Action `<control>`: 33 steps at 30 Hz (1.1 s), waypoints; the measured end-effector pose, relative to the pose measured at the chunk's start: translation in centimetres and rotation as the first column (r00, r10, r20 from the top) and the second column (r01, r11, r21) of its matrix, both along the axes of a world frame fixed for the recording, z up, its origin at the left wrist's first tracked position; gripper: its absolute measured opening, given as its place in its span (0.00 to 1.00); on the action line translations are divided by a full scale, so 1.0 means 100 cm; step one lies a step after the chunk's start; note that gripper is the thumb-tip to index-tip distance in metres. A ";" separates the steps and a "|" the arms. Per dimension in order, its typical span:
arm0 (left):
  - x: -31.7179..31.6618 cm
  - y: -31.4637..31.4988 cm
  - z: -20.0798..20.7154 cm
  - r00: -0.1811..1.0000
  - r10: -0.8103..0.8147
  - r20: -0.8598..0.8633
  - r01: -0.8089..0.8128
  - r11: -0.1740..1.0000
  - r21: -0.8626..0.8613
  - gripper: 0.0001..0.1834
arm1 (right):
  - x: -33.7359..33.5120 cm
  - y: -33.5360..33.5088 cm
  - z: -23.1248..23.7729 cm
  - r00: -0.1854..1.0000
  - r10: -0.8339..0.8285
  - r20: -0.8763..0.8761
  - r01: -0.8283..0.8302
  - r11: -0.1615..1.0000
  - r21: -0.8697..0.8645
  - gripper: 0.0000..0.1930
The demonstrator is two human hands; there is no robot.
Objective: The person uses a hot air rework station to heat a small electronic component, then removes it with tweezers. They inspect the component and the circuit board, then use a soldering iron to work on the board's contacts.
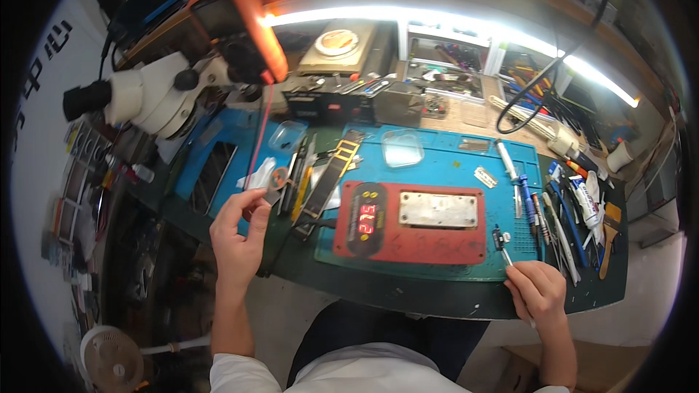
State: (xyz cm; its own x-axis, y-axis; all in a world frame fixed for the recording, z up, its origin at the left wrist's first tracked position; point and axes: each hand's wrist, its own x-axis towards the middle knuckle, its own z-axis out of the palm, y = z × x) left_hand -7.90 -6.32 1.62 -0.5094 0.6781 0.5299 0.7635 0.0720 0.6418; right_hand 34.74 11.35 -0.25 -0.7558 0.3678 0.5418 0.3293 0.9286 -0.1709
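Raised at the left of the mat is my left hand (244,236), thumb and fingertips pinched together. A small grey flat piece (273,197) shows at those fingertips, its kind unclear. Just beyond it lies an orange round piece (279,177). At the bench's front right, my right hand (537,291) grips a thin white stick (507,255), which looks like a cotton swab. The stick's far end meets or overlaps a small black part (499,239). Between the hands sits a red heating plate (408,249) with a lit red display and a pale metal block (438,210) on top.
A phone (212,175) lies on the blue mat (364,147) at left, under a white microscope (156,94). Two clear trays (403,148) stand farther back. Several pens, tweezers and brushes (610,236) crowd the right side. A red cable (262,135) hangs near my left hand.
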 end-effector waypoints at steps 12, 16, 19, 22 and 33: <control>0.009 -0.136 -0.161 0.945 0.290 -0.153 -0.282 0.957 0.071 0.24 | 0.019 -0.021 -0.022 0.990 -0.063 -0.129 0.079 0.990 0.120 0.09; -0.001 -0.130 -0.173 0.888 0.272 -0.370 -0.343 0.929 -0.138 0.26 | 0.020 -0.023 -0.021 0.989 -0.071 -0.131 0.087 0.989 0.124 0.09; -0.014 -0.132 -0.186 0.901 0.274 -0.336 -0.346 0.921 -0.178 0.21 | 0.020 -0.024 -0.018 0.986 -0.099 -0.138 0.116 0.985 0.124 0.09; -0.026 -0.154 -0.200 0.883 0.224 -0.413 -0.317 0.933 -0.170 0.21 | 0.010 -0.022 -0.014 0.984 -0.103 -0.144 0.125 0.980 0.156 0.11; -0.038 -0.165 -0.213 0.890 0.108 -0.442 -0.237 0.939 -0.248 0.20 | 0.019 -0.018 -0.014 0.968 -0.118 -0.222 0.159 0.970 0.181 0.13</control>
State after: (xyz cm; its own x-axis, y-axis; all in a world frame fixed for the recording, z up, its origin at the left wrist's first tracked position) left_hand -11.68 -22.81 -19.68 -0.4084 0.7547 0.5135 0.9121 0.3591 0.1978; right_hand 36.60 9.52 -1.65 -0.5679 0.3317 0.7533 0.4336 0.8985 -0.0688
